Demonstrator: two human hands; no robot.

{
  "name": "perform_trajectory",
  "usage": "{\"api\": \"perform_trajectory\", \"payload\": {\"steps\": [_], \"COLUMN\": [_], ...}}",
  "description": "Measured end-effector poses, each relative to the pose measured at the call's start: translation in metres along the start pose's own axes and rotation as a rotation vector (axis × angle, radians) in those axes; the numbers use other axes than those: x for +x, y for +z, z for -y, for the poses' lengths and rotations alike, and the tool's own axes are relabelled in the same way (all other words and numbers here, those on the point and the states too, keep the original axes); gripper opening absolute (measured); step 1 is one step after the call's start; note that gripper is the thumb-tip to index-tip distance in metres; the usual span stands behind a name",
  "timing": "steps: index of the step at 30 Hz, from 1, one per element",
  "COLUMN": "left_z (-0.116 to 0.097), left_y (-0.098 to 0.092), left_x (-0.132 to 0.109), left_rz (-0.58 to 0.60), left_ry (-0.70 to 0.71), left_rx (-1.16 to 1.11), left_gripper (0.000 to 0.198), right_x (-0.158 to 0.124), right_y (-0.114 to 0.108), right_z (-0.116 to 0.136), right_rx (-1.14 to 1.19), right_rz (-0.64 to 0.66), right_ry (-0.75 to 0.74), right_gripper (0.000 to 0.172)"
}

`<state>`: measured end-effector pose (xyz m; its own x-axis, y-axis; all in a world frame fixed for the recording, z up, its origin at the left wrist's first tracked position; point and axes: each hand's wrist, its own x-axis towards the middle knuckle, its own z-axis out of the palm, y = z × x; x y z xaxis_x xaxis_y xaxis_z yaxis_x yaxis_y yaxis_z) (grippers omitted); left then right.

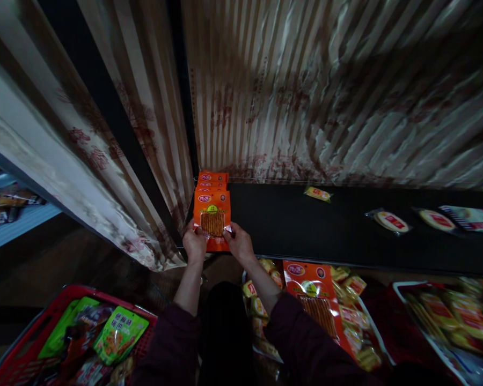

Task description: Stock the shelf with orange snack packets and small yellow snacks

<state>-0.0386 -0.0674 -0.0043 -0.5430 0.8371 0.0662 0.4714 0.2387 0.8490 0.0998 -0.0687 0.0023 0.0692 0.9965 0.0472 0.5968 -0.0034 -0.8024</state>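
Head view. The left hand [194, 244] and right hand [239, 244] each pinch a lower corner of the front pack [212, 217], thumb over fingers, and hold it upright at the left end of the shelf [298, 225], at its front edge. Behind it a file of packs [212, 179] of the same orange kind runs to the back left corner, so the lining-up looks partly done. A large pack [314, 292] of like design lies below the shelf's front edge, judged as stock left over. Farther right on the shelf lie a yellow pack [317, 194] and round packs [391, 221], well apart. A basket [70, 292] at lower left holds a green pack [118, 333]. Each orange pack bears a red oval logo and a yellow badge; the characters are too small to read
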Motion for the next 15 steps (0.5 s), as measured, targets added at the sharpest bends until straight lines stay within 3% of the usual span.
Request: {"api": "perform_trajectory", "payload": {"steps": [15], "left_z": [-0.0070], "left_y": [0.0013], "left_x": [0.0025], "left_rz": [-0.004], "left_ry": [0.074], "left_rx": [0.164], "left_gripper": [0.043], "right_x": [0.0076], "right_y": [0.0039], "right_z": [0.0059], "right_rx": [-0.169], "right_rz": [0.013], "right_ry": [0.001], "right_gripper": [0.028]}}
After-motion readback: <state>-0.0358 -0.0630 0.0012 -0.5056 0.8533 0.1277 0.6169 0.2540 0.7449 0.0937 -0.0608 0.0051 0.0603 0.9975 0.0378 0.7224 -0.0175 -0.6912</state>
